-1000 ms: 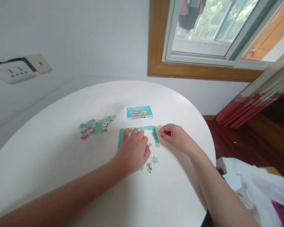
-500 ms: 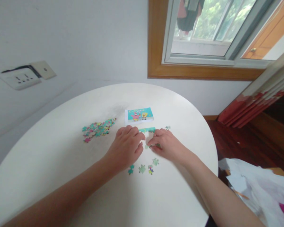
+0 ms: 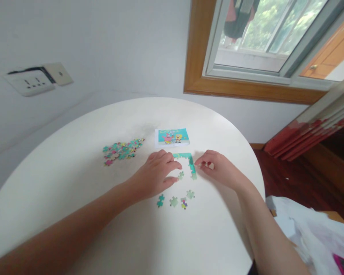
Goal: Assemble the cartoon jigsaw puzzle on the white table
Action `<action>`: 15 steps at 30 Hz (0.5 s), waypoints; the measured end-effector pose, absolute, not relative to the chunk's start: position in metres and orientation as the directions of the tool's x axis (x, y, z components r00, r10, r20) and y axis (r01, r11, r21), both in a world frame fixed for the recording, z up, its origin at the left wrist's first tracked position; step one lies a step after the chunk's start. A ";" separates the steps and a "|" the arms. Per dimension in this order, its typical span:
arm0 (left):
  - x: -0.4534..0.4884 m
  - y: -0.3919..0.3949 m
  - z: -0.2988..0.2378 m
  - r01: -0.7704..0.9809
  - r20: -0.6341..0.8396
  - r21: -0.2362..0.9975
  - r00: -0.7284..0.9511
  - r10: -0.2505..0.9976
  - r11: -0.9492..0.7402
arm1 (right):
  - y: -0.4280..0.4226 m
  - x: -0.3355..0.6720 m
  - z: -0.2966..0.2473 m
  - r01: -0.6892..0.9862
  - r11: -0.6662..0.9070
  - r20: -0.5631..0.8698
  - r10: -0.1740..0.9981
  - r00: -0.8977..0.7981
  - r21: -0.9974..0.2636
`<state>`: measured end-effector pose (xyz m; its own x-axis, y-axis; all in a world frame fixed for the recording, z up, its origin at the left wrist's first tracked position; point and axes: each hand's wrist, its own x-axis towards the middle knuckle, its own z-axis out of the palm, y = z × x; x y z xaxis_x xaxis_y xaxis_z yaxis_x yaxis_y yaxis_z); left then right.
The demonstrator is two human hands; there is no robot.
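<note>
Teal cardboard border (image 3: 191, 164) of the puzzle lay on the white table (image 3: 74, 168), partly under our left hand (image 3: 157, 175), which rested flat and loose on it, gripping nothing. Our right hand (image 3: 219, 170), apart from the left, touched the border's right side with curled fingertips; whether it pinched a piece, we could not tell. Four loose pieces (image 3: 174, 200) lay near our left hand. We judged that a careless push could break the thin border or scatter those pieces.
</note>
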<state>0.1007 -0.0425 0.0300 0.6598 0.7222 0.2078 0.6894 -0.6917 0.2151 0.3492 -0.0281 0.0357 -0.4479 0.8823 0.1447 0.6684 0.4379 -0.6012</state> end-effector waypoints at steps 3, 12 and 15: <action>0.101 -0.040 0.030 0.679 0.206 0.198 0.676 0.708 -0.706 | -0.032 0.352 0.038 0.633 0.408 0.058 0.865 -0.498 -0.658; 0.109 -0.038 0.024 0.609 0.318 0.082 0.734 0.600 -0.789 | -0.032 0.355 0.040 0.660 0.395 0.015 0.864 -0.503 -0.639; 0.114 -0.040 0.022 0.611 0.338 0.079 0.727 0.598 -0.788 | -0.032 0.356 0.040 0.669 0.372 -0.018 0.866 -0.499 -0.644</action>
<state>0.1142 -0.0404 0.0225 0.7270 0.5975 0.3384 0.6108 -0.7879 0.0791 0.3557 -0.0325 0.0400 -0.4994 0.8661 -0.0185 0.6689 0.3720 -0.6436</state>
